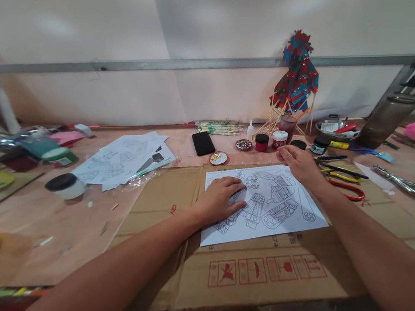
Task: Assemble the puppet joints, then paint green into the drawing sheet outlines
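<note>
My left hand (221,199) lies flat with its fingers spread on a white sheet of paper (235,237) printed with line drawings. The sheet rests on a piece of flattened cardboard (191,289). Past the sheet's far edge, my right hand (297,161) has its fingers curled together, close in front of a paint jar with a white lid (279,138). Whatever its fingertips hold, if anything, I cannot make out. Beside that jar are a red jar with a dark lid (261,142) and a red lid of small beads or sequins (243,145).
A phone (203,144) lies behind the cardboard, near a small white dropper bottle (250,129). Pliers (343,175) are right of my right hand. A stick-legged red and blue craft figure (296,75) and a tall bottle (394,115) stand behind. More printed sheets (120,157) lie left.
</note>
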{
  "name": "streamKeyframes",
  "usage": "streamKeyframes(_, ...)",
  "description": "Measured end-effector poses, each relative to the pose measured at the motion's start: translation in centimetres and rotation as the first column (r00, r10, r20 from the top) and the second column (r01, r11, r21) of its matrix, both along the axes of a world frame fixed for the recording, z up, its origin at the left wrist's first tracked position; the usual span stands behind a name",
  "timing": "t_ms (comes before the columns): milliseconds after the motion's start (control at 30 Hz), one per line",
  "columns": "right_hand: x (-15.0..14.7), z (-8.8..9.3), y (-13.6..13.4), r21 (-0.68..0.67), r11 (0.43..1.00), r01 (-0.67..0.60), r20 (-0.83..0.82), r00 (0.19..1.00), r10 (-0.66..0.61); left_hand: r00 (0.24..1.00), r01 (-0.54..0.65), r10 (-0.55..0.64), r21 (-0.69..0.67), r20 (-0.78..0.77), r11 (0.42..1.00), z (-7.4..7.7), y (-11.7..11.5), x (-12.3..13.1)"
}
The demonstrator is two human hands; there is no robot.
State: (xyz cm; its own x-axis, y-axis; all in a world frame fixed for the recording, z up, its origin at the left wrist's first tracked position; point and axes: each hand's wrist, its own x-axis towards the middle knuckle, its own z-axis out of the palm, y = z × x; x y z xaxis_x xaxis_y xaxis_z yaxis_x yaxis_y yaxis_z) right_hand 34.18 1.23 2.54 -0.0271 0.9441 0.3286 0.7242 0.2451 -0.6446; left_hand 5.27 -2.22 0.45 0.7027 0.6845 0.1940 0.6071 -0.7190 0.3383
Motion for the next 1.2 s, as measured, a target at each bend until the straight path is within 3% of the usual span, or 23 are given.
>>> streamKeyframes(167, -1.0, 0.4, -0.7, -0.008, 1.000, 0.008, 0.037, 0.999, -0.008, 0.998, -0.001, 0.004, -0.044, 0.069, 0.999, -0.1, 0.0, -0.3)
streamKeyframes(333, -0.9, 0.4, -0.4, -0.062, 0.998, -0.014, -0.302, 0.953, -0.005, 0.912, -0.195, 0.237, -0.154, 0.334, 0.969, 0.0, 0.5, -0.7)
streamKeyframes(433, -0.6, 0.5, -0.3, -0.061, 0.998, -0.013, -0.421, 0.907, -0.014, 0.883, -0.197, 0.277, -0.237, 0.379, 0.951, 0.0, 1.1, -1.0)
streamKeyframes(567, -0.6, 1.0, -0.5, -0.016, 1.000, -0.008, -0.431, 0.902, 0.000, 0.889, -0.173, 0.275, -0.287, 0.365, 0.942, -0.2, 1.5, -1.1)
streamKeyframes(667, -1.1, 1.4, -0.8, 0.026, 0.999, 0.018, -0.311, 0.950, -0.009, 0.899, -0.169, 0.269, -0.293, 0.346, 0.941, -0.4, 1.6, -1.1)
streamKeyframes(767, -2.6, 1.2, -1.6, 0.084, 0.996, -0.014, -0.047, 0.999, 0.018, 0.857, -0.171, 0.312, -0.345, 0.409, 0.923, -0.9, 1.6, -1.1)
streamKeyframes(833, -4.5, 0.4, -2.8, 0.056, 0.991, -0.124, 0.168, 0.979, 0.113, 0.805, -0.174, 0.363, -0.398, 0.469, 0.901, -1.3, 1.8, -1.2)
streamKeyframes(900, -6.8, -0.6, -4.5, -0.056, 0.978, -0.200, 0.341, 0.917, 0.206, 0.760, -0.174, 0.405, -0.441, 0.509, 0.881, -1.7, 1.9, -1.2)
streamKeyframes(967, -9.1, -1.3, -6.6, -0.257, 0.920, -0.296, 0.417, 0.825, 0.382, 0.725, -0.168, 0.434, -0.474, 0.534, 0.864, -1.9, 2.0, -1.2)
streamKeyframes(1033, -10.9, -1.0, -8.7, -0.353, 0.833, -0.427, 0.384, 0.746, 0.545, 0.697, -0.158, 0.457, -0.503, 0.553, 0.850, -2.1, 2.1, -1.1)
streamKeyframes(1100, -12.0, 0.0, -10.4, -0.379, 0.688, -0.619, 0.285, 0.630, 0.723, 0.685, -0.141, 0.464, -0.523, 0.561, 0.841, -2.3, 2.2, -1.1)
streamKeyframes(1200, -12.7, 1.9, -12.0, -0.356, 0.395, -0.847, 0.020, 0.416, 0.909, 0.683, -0.123, 0.462, -0.535, 0.566, 0.836, -2.4, 2.3, -1.0)
